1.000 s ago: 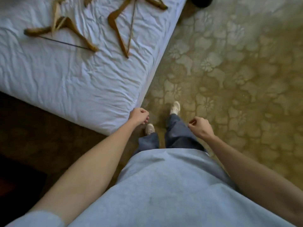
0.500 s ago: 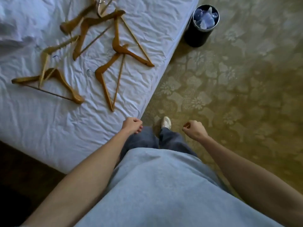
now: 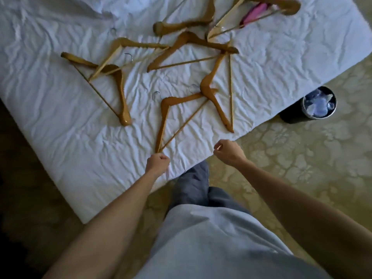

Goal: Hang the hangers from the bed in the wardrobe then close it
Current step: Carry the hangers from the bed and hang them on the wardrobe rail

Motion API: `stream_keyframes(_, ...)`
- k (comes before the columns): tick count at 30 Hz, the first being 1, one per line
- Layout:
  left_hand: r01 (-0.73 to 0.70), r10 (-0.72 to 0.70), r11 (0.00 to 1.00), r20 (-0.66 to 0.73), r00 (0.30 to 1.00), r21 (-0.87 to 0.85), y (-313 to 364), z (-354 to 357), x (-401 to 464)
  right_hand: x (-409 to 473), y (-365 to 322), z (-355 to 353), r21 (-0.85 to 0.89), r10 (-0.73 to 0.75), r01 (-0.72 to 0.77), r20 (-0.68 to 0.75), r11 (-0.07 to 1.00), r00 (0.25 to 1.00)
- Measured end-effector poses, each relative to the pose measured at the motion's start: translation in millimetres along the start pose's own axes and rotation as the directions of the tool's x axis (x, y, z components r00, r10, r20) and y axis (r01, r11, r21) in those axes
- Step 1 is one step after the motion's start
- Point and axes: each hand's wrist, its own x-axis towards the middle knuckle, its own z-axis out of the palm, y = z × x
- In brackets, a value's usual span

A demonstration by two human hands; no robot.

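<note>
Several wooden hangers with metal hooks lie scattered on the white bed (image 3: 66, 133). The nearest hanger (image 3: 163, 117) points its lower tip at my left hand (image 3: 157, 164), which is a closed fist just below that tip; no grip on it shows. A second hanger (image 3: 213, 97) overlaps it on the right, and a third hanger (image 3: 120, 91) lies further left. My right hand (image 3: 229, 152) hovers over the bed's edge, fingers curled in with nothing in them. The wardrobe is out of view.
A black waste bin (image 3: 318, 106) with crumpled plastic stands on the patterned carpet (image 3: 302, 168) right of the bed. A pink item (image 3: 254, 12) lies among the far hangers. Dark floor runs along the bed's left side. My legs are against the bed's corner.
I have stepped closer to the bed and the view has swung up over it. Both hands have moved forward; the left fist now sits at the nearest hanger's tip.
</note>
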Motion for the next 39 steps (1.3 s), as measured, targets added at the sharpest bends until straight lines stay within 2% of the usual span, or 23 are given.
stream_keyframes(7, -0.007, -0.005, 0.998, -0.183, 0.983, -0.066, 69.0, -10.3, 79.1, 121.0, -63.5, -28.1, -0.170, -0.115, 0.118, 0.028, 0.978, 0.993)
stream_keyframes(13, 0.008, -0.047, 0.990, -0.266, 0.963, -0.143, 109.8, 9.8, 161.5, 216.5, -98.2, -26.4, -0.259, -0.198, 0.193, 0.004, 0.947, 0.980)
stream_keyframes(16, 0.036, -0.083, 0.987, -0.305, 0.949, -0.157, 127.7, 24.7, 199.3, 254.7, -102.9, -22.8, -0.303, -0.230, 0.193, -0.093, 0.933, 0.969)
stream_keyframes(20, 0.095, -0.164, 0.979, -0.425, 0.890, -0.180, 142.3, 38.9, 238.2, 292.5, -91.1, -26.4, -0.395, -0.260, 0.148, -0.246, 0.906, 0.934)
stream_keyframes(22, 0.114, -0.198, 0.972, -0.450, 0.871, -0.207, 143.0, 41.0, 249.8, 307.0, -83.3, -35.5, -0.443, -0.314, 0.174, -0.265, 0.879, 0.911)
stream_keyframes(26, 0.147, -0.231, 0.969, -0.507, 0.830, -0.201, 148.1, 42.6, 249.6, 329.1, -72.3, -61.4, -0.493, -0.434, 0.291, -0.203, 0.820, 0.878)
stream_keyframes(28, 0.126, -0.214, 0.974, -0.604, 0.768, -0.186, 155.3, 51.7, 238.0, 335.4, -63.7, -74.3, -0.528, -0.474, 0.331, -0.158, 0.782, 0.866)
stream_keyframes(30, 0.069, -0.224, 0.966, -0.676, 0.702, -0.248, 166.0, 63.4, 227.3, 339.5, -57.2, -86.7, -0.574, -0.510, 0.376, -0.085, 0.727, 0.856)
stream_keyframes(31, 0.036, -0.246, 0.951, -0.680, 0.691, -0.308, 171.0, 68.8, 222.6, 341.4, -54.9, -91.6, -0.593, -0.528, 0.400, -0.051, 0.699, 0.848)
stream_keyframes(33, 0.070, -0.376, 0.876, -0.584, 0.720, -0.477, 182.5, 73.9, 217.3, 345.8, -52.6, -99.8, -0.621, -0.549, 0.435, 0.009, 0.652, 0.836)
stream_keyframes(35, 0.233, -0.536, 0.727, -0.322, 0.780, -0.646, 192.6, 80.6, 223.2, 351.1, -51.4, -107.2, -0.647, -0.559, 0.468, 0.077, 0.602, 0.825)
stream_keyframes(37, 0.334, -0.591, 0.558, -0.080, 0.803, -0.760, 201.6, 87.5, 232.8, 358.0, -51.1, -114.5, -0.678, -0.583, 0.501, 0.131, 0.537, 0.802)
stream_keyframes(39, 0.326, -0.601, 0.476, -0.032, 0.798, -0.817, 205.2, 96.2, 250.6, 366.1, -51.3, -121.2, -0.714, -0.608, 0.514, 0.156, 0.475, 0.778)
